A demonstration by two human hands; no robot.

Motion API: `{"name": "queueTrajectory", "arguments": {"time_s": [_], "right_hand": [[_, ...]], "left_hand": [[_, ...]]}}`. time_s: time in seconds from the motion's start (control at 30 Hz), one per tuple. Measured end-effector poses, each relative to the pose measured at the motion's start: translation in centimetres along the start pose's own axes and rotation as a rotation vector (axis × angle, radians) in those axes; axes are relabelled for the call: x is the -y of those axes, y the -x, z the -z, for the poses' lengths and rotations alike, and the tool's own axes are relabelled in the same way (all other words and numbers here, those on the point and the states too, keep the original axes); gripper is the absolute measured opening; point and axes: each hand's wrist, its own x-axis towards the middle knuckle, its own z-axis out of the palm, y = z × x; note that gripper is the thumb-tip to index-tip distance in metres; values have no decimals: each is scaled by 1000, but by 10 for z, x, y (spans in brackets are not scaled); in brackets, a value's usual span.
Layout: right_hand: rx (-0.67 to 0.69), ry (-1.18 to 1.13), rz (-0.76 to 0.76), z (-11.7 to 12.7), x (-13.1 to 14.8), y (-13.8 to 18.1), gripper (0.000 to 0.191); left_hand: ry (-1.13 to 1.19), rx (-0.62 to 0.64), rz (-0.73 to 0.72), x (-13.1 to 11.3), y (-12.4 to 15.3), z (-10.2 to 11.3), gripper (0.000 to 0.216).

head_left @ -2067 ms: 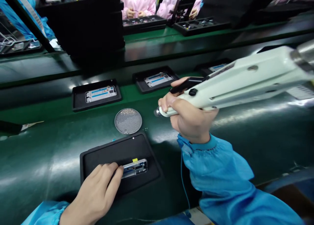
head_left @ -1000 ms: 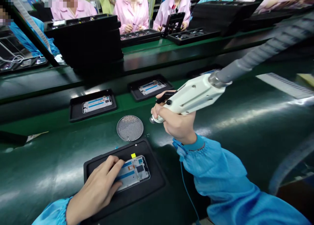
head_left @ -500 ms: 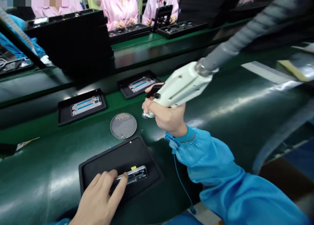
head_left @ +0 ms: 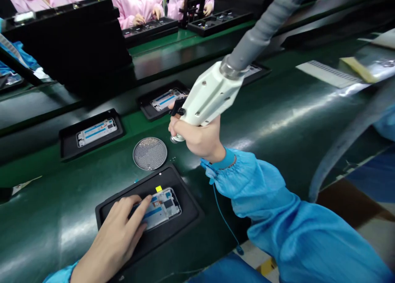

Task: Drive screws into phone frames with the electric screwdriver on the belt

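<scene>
My left hand [head_left: 119,229] grips the left part of an open phone frame [head_left: 169,207], fingers on its far edge and thumb at the near side. The frame lies face up in a black tray [head_left: 106,211], showing blue strips and grey parts; a yellow tab [head_left: 158,189] sticks out at its far edge. My right hand [head_left: 202,141] is wrapped round a white electric screwdriver [head_left: 210,93], a finger near its black lever. Its tip is hidden or too small to make out. Left of it sits a round perforated screw plate [head_left: 150,153] with tiny screws on it.
Two black trays with phone frames [head_left: 97,133] [head_left: 166,100] stand farther back, and another tray [head_left: 256,72] is partly behind the screwdriver. A ribbed grey hose [head_left: 265,26] rises to the upper right. Tall black tray stacks [head_left: 70,48] and co-workers in pink [head_left: 135,5] are across the line.
The phone frame has turned from standing on its edge to lying nearly flat, inner face up. My left hand's thumb now shows. The view has shifted, so most things appear farther left.
</scene>
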Motion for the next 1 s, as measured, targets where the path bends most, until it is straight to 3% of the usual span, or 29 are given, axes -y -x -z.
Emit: {"name": "queueTrajectory", "arguments": {"time_s": [0.1,0.3,0.4,0.7,1.0], "right_hand": [[7,9,-13,1,-1,1,22],[-10,6,-44,-1,3,2,16],[-13,-7,-54,-2,3,3,8],[-63,-30,-74,0,-3,4,12],[19,-32,-177,0,-4,12,25]], "left_hand": [[115,45,31,9,-2,0,44],[99,-13,32,7,-4,-4,30],[87,-18,34,4,-5,-4,31],[15,32,8,-1,2,-2,49],[-3,-242,43,-13,8,-35,47]]}}
